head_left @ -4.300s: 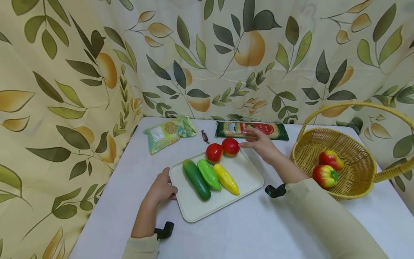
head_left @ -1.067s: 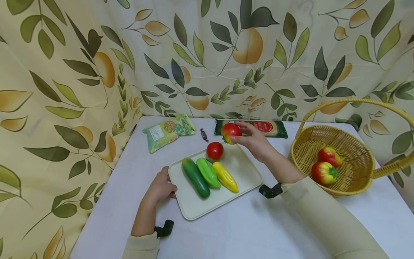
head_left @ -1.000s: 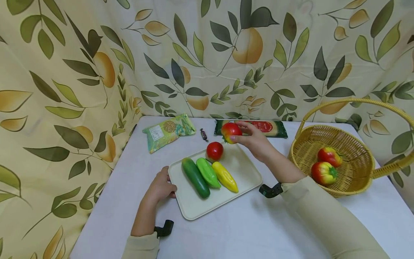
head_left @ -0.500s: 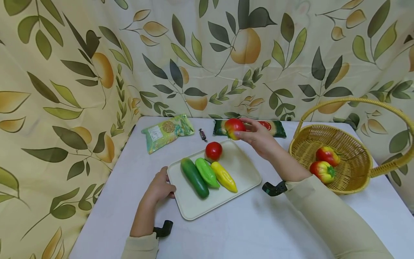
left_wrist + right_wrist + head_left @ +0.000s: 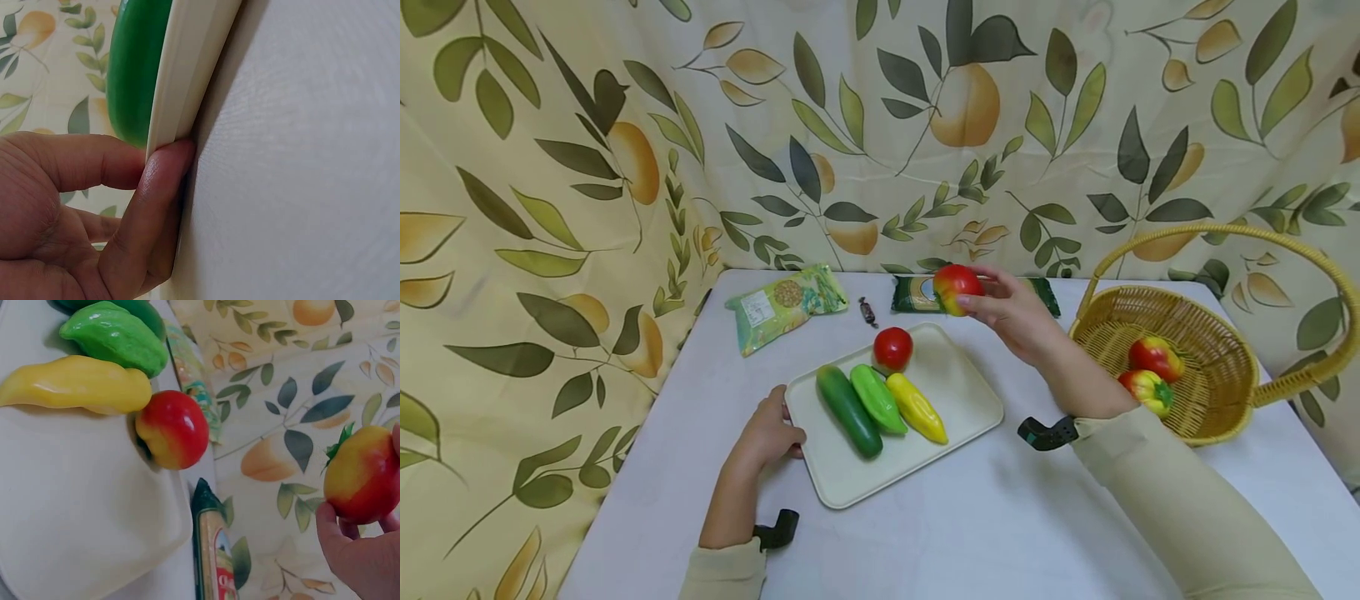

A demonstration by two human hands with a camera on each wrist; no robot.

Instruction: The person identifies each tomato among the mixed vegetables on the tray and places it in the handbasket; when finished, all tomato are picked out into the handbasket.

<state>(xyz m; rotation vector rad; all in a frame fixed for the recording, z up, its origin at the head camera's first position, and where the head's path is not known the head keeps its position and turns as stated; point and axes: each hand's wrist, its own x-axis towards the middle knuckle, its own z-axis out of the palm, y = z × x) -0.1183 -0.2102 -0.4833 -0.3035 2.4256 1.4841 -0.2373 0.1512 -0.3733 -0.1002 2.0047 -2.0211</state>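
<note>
In the head view my left hand [image 5: 768, 430] pinches the left edge of a cream tray [image 5: 970, 408], thumb on the rim and fingers beneath it, as the left wrist view shows. My right hand [image 5: 1017, 312] holds a red-and-yellow tomato [image 5: 957, 288] with a green leafy top, raised above the tray's far edge. That leafy top [image 5: 339, 447] shows in the right wrist view. On the tray lie a dark green cucumber [image 5: 850, 412], a light green pepper [image 5: 878, 400], a yellow pepper [image 5: 917, 408] and another red tomato [image 5: 892, 349].
A wicker basket [image 5: 1217, 425] with a tall handle stands at the right, holding two red-and-yellow pieces [image 5: 1156, 359] with green tops. Along the back lie a green-yellow food bag [image 5: 787, 307], a small wrapped candy [image 5: 867, 312] and a long noodle packet [image 5: 917, 294], partly behind my right hand.
My right hand has taken the second tomato from the tray's far corner, lifted it, turned it and carried it slightly right. My left hand keeps its hold on the tray.
</note>
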